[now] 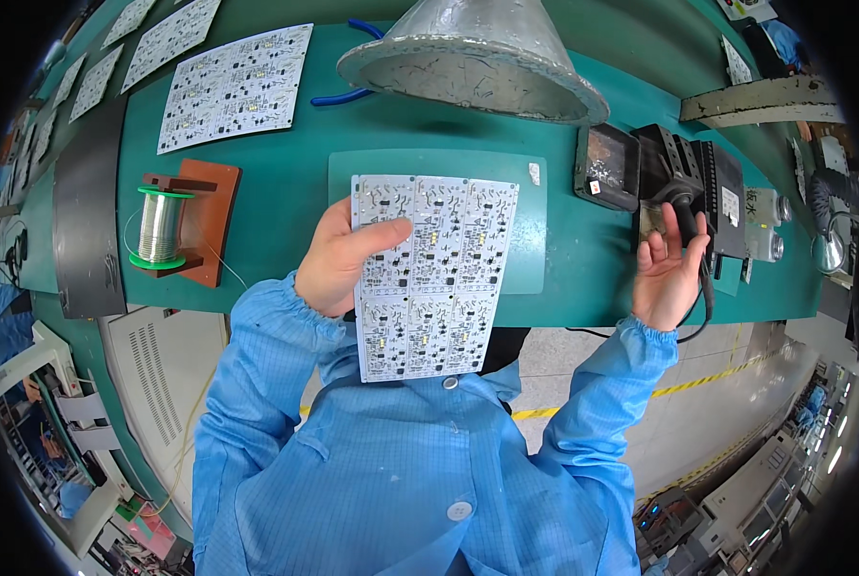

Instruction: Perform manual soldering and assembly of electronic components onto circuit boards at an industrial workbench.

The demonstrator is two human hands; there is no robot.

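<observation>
Holding a circuit board, likely light, stiff and fragile, best gripped by its edges, in the left hand, with the right hand loosely spread by the soldering iron.

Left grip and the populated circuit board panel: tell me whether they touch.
Touching. The head view shows the left grip on the left edge of the populated circuit board panel, thumb lying over its upper face.

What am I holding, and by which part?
Your left grip holds a white rectangular circuit board by its left edge, thumb on top. Right grip is at a black soldering-iron handle; hold unclear.
</observation>
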